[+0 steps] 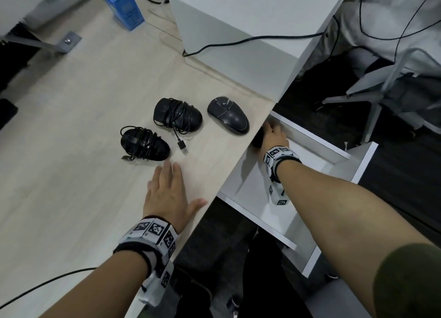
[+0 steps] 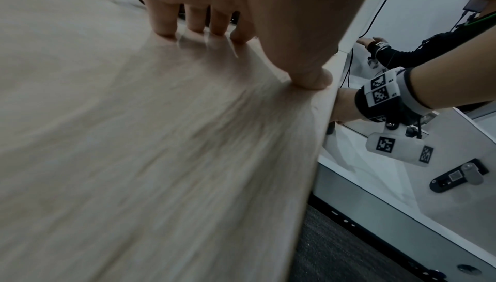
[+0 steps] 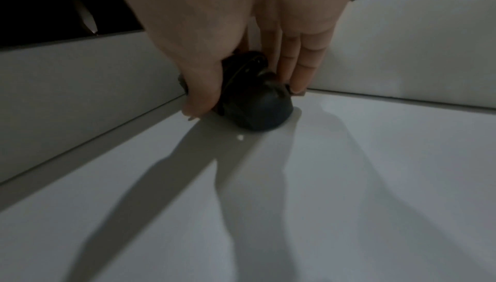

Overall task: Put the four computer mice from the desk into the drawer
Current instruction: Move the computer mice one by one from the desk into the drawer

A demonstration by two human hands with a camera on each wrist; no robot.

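Note:
Three black mice lie on the light wooden desk point(image 1: 71, 139): a near cord-wrapped mouse point(image 1: 144, 144), a far cord-wrapped mouse point(image 1: 177, 114), and a cordless mouse point(image 1: 228, 117) by the desk's right edge. A fourth black mouse point(image 3: 255, 100) sits on the floor of the open white drawer point(image 1: 307, 139), in its far corner. My right hand point(image 1: 272, 136) grips it between thumb and fingers point(image 3: 297, 68). My left hand point(image 1: 167, 193) rests flat on the desk, just short of the near wrapped mouse, fingers point(image 2: 163, 21) straight.
A white box point(image 1: 238, 31) with a black cable stands at the back of the desk, and a blue box point(image 1: 123, 6) lies behind it to the left. A USB plug point(image 1: 182, 147) trails from the far wrapped mouse. Grey chair legs point(image 1: 372, 96) stand right of the drawer.

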